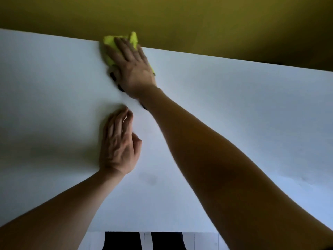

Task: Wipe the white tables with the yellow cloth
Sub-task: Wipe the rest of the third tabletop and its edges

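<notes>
The cloth (110, 44) is bright yellow-green, soft and bunched into a crumpled wad with folds standing up at its top. It lies at the far edge of the white table (234, 105), a little left of that edge's middle as seen from the head camera, with its upper folds reaching over the edge against the mustard wall (180, 15) behind.

The right hand (132, 69) lies flat on top of the cloth, palm down, fingers straight and close together, pointing toward the far edge. It presses the cloth to the table and does not curl round it. Most of the cloth is hidden beneath the palm and fingers; it shows to the left of the fingers, above the fingertips, and as a thin strip along the right side of the hand. The right forearm stretches diagonally from the near right corner to that spot.

The left hand (119, 141) rests on the table nearer the middle, just in front of the right wrist and apart from the cloth. Its fingers are straight and together, pointing at the far edge, thumb slightly out to the right; it holds nothing.

A faint grey smudge (151, 179) shows on the table surface toward the near edge, right of the left wrist. Below the near edge, dark legs (122, 240) stand on a pale floor.
</notes>
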